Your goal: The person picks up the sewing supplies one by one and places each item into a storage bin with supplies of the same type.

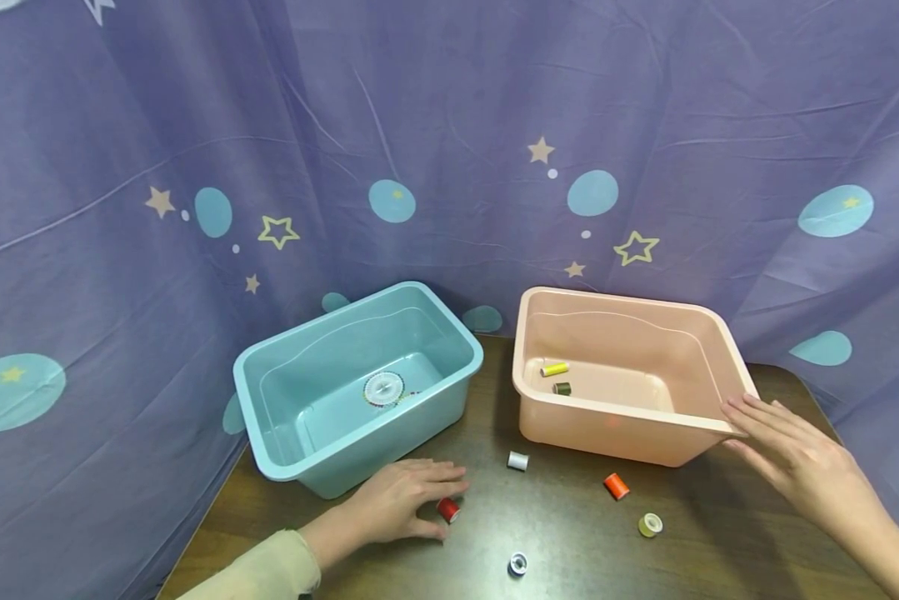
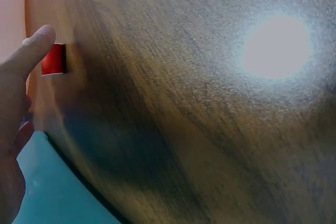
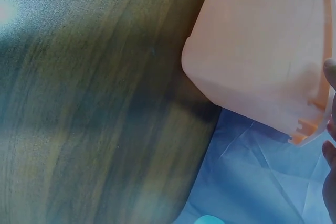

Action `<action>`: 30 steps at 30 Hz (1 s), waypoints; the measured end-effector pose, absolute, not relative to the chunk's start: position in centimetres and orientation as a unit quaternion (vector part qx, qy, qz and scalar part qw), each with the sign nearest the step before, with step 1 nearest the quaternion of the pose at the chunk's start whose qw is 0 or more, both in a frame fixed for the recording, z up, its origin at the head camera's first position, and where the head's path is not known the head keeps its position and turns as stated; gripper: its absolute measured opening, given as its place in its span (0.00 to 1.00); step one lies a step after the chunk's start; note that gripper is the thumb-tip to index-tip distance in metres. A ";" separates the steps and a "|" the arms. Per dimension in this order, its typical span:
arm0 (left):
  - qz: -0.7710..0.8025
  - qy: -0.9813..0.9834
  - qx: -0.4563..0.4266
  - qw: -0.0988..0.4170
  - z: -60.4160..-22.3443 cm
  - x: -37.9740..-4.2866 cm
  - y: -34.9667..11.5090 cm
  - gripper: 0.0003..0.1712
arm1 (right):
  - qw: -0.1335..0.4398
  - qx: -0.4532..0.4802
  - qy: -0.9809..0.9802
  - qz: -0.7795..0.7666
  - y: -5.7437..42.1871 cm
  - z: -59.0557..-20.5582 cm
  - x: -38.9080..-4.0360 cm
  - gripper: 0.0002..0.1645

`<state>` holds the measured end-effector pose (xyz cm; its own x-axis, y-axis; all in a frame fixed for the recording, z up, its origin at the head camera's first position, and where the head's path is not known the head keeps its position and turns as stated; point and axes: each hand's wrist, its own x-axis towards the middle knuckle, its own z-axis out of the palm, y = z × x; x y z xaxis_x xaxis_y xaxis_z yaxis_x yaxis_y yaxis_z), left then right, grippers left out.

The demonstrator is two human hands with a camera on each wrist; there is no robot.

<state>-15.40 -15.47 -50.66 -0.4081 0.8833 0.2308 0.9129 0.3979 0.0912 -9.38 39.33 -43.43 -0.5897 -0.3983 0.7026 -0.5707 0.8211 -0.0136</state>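
Note:
My left hand (image 1: 404, 502) reaches low over the table, thumb and fingers spread around a red thread spool (image 1: 448, 510). A gap shows between thumb and fingers, with the spool lying on its side there; in the left wrist view the thumb overlaps the red spool (image 2: 54, 60). At the right, my right hand (image 1: 801, 454) rests its straight fingers on the corner rim of the pink bin (image 1: 629, 425), the thumb below the rim. Inside that bin lie a yellow spool (image 1: 555, 369) and a dark green spool (image 1: 562, 388).
A blue bin (image 1: 389, 454) at the left holds a pin wheel (image 1: 384, 389). Between the bins and the front lie a white spool (image 1: 518, 461), an orange-red spool (image 1: 616, 487), a yellow-green spool (image 1: 650, 525) and a dark-and-white spool (image 1: 518, 564). A purple curtain (image 1: 464, 108) hangs behind.

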 end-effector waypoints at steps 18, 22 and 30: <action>-0.133 -0.822 -0.548 0.077 -52.2 -16.1 -15.8 0.35 | 0.384 0.268 -0.871 0.146 39.1 -43.4 -9.5 0.33; -0.134 -0.819 -0.552 0.081 -52.4 -16.2 -15.6 0.32 | 0.374 0.261 -0.877 0.148 39.2 -43.4 -9.4 0.34; -0.145 -0.817 -0.551 0.091 -53.0 -16.3 -15.4 0.25 | 0.352 0.247 -0.892 0.138 39.6 -43.5 -9.2 0.36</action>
